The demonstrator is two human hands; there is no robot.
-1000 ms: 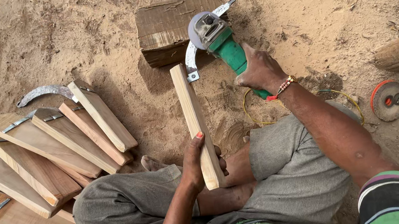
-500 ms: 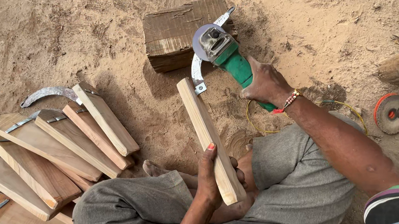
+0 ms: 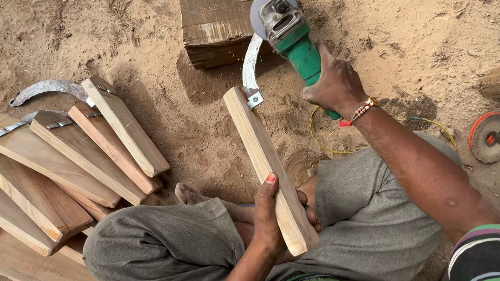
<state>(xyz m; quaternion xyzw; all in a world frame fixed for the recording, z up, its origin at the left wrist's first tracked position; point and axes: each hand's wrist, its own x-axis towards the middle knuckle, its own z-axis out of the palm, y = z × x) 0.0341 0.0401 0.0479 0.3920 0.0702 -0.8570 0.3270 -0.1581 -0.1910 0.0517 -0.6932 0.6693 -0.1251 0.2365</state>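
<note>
Sandy ground all round, wooden block (image 3: 225, 15) as landmark. Right hand (image 3: 335, 85) clamped on green angle grinder (image 3: 288, 32), its disc at block's near right edge. Left hand (image 3: 272, 220) wrapped round wooden handle (image 3: 264, 158), which runs from lap toward block; curved sickle blade (image 3: 250, 68) at its far end meets grinder. Stack of similar handles (image 3: 50, 170) lies well left of block.
</note>
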